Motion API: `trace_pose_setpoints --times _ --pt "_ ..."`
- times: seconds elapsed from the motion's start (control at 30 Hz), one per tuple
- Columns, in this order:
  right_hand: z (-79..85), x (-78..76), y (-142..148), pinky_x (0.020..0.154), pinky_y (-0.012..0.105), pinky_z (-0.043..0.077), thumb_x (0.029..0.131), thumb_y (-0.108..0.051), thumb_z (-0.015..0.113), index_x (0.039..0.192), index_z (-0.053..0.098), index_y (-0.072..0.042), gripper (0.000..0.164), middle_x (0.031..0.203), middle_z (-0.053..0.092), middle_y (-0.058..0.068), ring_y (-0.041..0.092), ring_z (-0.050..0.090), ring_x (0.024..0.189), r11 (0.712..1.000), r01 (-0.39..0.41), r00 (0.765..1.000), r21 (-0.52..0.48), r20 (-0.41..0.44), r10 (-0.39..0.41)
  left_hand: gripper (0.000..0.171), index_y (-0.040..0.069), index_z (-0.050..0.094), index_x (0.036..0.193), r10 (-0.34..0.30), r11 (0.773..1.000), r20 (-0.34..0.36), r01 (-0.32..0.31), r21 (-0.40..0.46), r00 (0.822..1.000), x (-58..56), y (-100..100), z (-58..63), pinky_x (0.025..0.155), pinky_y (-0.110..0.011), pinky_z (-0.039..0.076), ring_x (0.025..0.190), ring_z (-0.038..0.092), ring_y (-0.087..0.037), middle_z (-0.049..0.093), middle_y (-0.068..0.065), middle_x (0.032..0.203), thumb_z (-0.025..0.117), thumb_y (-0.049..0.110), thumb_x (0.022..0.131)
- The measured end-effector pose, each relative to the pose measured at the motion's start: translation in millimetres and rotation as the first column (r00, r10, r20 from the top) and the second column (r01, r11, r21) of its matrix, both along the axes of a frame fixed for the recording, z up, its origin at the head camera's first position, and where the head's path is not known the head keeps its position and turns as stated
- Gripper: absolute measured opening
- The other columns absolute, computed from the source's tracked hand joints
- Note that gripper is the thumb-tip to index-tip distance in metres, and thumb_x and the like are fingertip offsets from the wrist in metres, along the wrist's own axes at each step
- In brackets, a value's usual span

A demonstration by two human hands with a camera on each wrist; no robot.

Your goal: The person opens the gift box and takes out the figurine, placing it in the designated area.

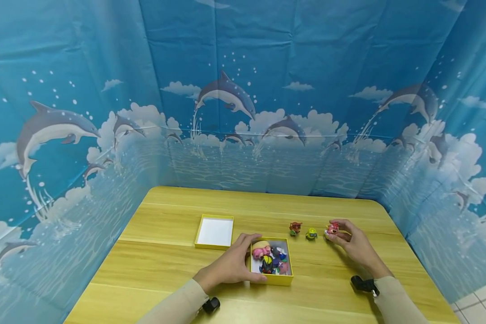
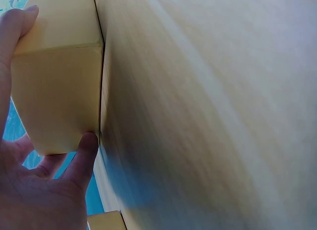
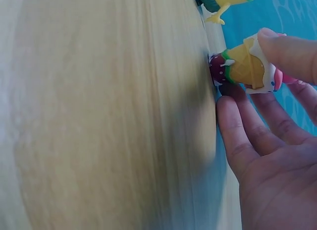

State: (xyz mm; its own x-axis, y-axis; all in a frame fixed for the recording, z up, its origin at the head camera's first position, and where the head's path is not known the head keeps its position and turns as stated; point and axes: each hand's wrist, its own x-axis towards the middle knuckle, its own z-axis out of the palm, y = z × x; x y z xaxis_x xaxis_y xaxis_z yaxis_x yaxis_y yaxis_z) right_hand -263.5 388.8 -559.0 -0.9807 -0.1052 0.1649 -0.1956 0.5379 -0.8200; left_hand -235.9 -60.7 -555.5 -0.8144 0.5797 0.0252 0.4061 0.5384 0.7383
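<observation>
Sleeves [image 1: 176, 302] | left hand [image 1: 235, 263] grips yellow box [image 1: 276, 280], figurines [image 1: 267, 265] inside | right hand [image 1: 358, 246] pinches pink figurine [image 1: 331, 230] | yellow lid [image 1: 215, 231] nearby

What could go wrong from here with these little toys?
The right hand pinches the pink toy at its sides, so the toy might topple as the fingers let go. The green toy stands close by, so a sideways bump could knock it over. The left hand grips the open box, so a tug might jostle the toys inside.
</observation>
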Motion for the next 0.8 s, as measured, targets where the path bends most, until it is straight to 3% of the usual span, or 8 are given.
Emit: trace_pose_setpoints --times 0.07,0.23,0.37,0.5,0.6,0.7,0.77,0.8 --pt "0.0 0.7 0 0.097 0.008 0.059 0.111 -0.008 0.08 0.165 0.055 0.005 0.06 0.155 0.065 0.035 -0.004 0.072 0.122 1.0 0.004 1.0 0.016 0.011 -0.004 0.124 0.029 0.032 0.184 0.0 1.0 0.0 0.0 0.002 1.0 0.3 0 -0.3 0.129 -0.054 0.054 0.148 0.06 -0.022 0.047 -0.002 0.172 0.097 0.072 0.087" --pt "1.7 1.4 2 0.092 0.012 0.061 0.112 -0.017 0.081 0.17 0.05 0.003 0.068 0.161 0.062 0.036 0.044 0.077 0.134 0.998 0.012 0.999 0.063 0.033 -0.014 0.124 0.029 0.032 0.184 0.001 1.0 -0.004 -0.001 0.004 1.0 1.2 0 -0.7 0.128 -0.053 0.055 0.146 0.061 -0.021 0.047 -0.001 0.171 0.097 0.072 0.087" --pt "2.9 2.0 3 0.091 0.012 0.059 0.112 -0.02 0.082 0.17 0.05 0.002 0.07 0.162 0.061 0.036 0.054 0.074 0.137 0.996 0.022 0.999 0.085 0.023 -0.024 0.123 0.028 0.032 0.184 -0.001 1.0 -0.007 0.001 0.003 1.0 1.3 0 -0.4 0.128 -0.052 0.055 0.146 0.061 -0.021 0.048 -0.001 0.171 0.097 0.072 0.088" --pt "5.0 3.7 2 0.095 0.009 0.057 0.111 -0.021 0.084 0.169 0.052 0.001 0.07 0.159 0.065 0.033 0.045 0.074 0.136 0.995 0.041 0.999 0.087 -0.003 -0.041 0.123 0.028 0.032 0.183 -0.002 1.0 -0.015 0.002 0.001 1.0 1.4 0 -0.1 0.129 -0.053 0.055 0.147 0.061 -0.021 0.048 -0.002 0.171 0.097 0.071 0.088" --pt "8.2 5.7 0 0.1 0.007 0.055 0.111 -0.024 0.085 0.168 0.053 0.0 0.07 0.159 0.065 0.03 0.015 0.071 0.135 0.995 0.052 0.998 0.087 -0.022 -0.051 0.123 0.028 0.032 0.183 -0.002 1.0 -0.011 0.002 0.007 1.0 2.0 0 -0.2 0.13 -0.054 0.054 0.148 0.061 -0.023 0.048 -0.002 0.171 0.097 0.071 0.088" --pt "11.9 8.0 -1 0.103 0.009 0.057 0.111 -0.027 0.085 0.168 0.054 -0.002 0.07 0.162 0.065 0.027 -0.012 0.057 0.13 0.994 0.055 0.998 0.093 -0.038 -0.052 0.123 0.028 0.032 0.183 -0.002 1.0 0.0 0.002 0.016 1.0 2.9 0 0.0 0.132 -0.054 0.053 0.15 0.061 -0.025 0.048 -0.002 0.17 0.097 0.07 0.087" --pt "14.2 9.3 -2 0.106 0.015 0.06 0.111 -0.029 0.085 0.168 0.054 -0.003 0.07 0.163 0.064 0.027 -0.015 0.054 0.13 0.993 0.052 0.998 0.109 -0.048 -0.047 0.123 0.028 0.032 0.183 -0.002 1.0 0.003 0.002 0.019 1.0 3.1 0 0.0 0.132 -0.054 0.052 0.151 0.06 -0.025 0.048 -0.002 0.17 0.098 0.07 0.087" --pt "15.1 9.6 -3 0.108 0.021 0.063 0.111 -0.029 0.085 0.168 0.055 -0.003 0.07 0.163 0.064 0.026 -0.009 0.057 0.132 0.992 0.054 0.997 0.116 -0.057 -0.048 0.123 0.029 0.032 0.183 -0.002 1.0 0.003 0.001 0.02 1.0 3.0 0 0.2 0.132 -0.054 0.052 0.151 0.06 -0.025 0.048 -0.001 0.17 0.098 0.07 0.087"
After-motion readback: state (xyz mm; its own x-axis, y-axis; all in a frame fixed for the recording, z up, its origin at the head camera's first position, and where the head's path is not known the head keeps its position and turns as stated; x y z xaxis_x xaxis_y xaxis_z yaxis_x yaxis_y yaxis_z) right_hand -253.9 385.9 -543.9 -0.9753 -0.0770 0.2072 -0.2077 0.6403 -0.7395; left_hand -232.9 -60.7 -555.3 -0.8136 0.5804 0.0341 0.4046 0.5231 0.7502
